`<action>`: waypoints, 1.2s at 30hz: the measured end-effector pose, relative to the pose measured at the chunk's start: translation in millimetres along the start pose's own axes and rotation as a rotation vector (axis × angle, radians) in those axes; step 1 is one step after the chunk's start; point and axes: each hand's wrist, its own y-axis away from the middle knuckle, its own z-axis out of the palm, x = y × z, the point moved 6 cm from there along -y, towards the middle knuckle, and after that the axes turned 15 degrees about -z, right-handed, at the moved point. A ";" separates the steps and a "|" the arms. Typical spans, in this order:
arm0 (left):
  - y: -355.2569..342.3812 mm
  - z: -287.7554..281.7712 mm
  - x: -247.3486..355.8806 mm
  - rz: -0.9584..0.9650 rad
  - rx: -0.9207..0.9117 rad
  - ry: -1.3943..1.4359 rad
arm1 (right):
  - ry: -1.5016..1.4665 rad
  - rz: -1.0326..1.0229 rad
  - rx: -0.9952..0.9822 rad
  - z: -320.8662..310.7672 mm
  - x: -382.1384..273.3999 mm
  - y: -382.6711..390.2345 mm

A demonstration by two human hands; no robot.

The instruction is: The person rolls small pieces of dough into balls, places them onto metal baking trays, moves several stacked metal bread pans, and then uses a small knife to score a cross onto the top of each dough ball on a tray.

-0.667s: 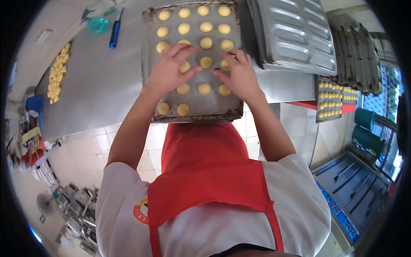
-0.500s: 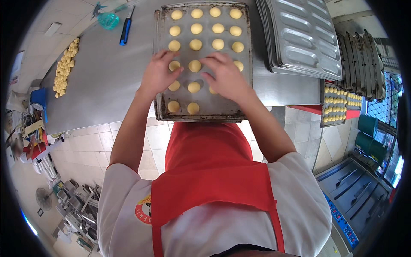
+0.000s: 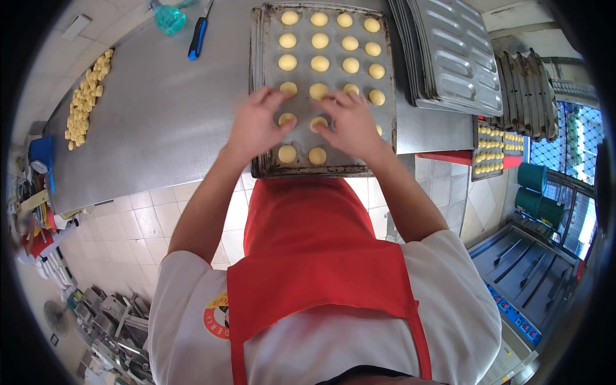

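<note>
Rows of round yellow dough balls (image 3: 319, 63) sit on a worn metal baking tray (image 3: 346, 163) in front of me. My left hand (image 3: 262, 125) hovers over the tray's left edge, fingers curved and spread. Its fingertips reach a ball in the left column (image 3: 288, 87), and its thumb is beside the ball nearer me (image 3: 285, 119). Over the right half, my right hand (image 3: 353, 127) is also open, its fingertips by a second-column ball (image 3: 318, 91). The thumb lies at the nearer ball (image 3: 317, 122). Some balls on the right are partly hidden beneath this hand.
On the steel table (image 3: 173, 115), a pile of small dough pieces (image 3: 86, 99) lies far left. A blue-and-black handled tool (image 3: 198, 40) and a spray bottle (image 3: 169, 20) are at the back. Stacked moulded pans (image 3: 452, 58) stand right; another dough tray (image 3: 489, 151) is beyond.
Both hands have shifted toward me along the tray, from around the fourth row of balls to between the fourth and fifth. The whole view has swung slightly, so the tray appears farther right.
</note>
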 end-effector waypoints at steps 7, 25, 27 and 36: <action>1.5 32.2 -29.7 -0.004 -0.127 -0.008 | 0.053 0.073 -0.081 24.2 -3.8 12.4; -32.0 131.1 82.5 0.177 -0.309 -0.156 | -0.116 0.318 0.133 -37.6 63.7 109.5; -23.0 117.8 89.7 0.301 -0.185 -0.126 | -0.073 0.282 0.062 -33.5 69.2 105.0; 84.5 31.7 26.3 -0.098 -0.028 -0.150 | -0.469 -0.059 0.017 13.9 -38.3 85.3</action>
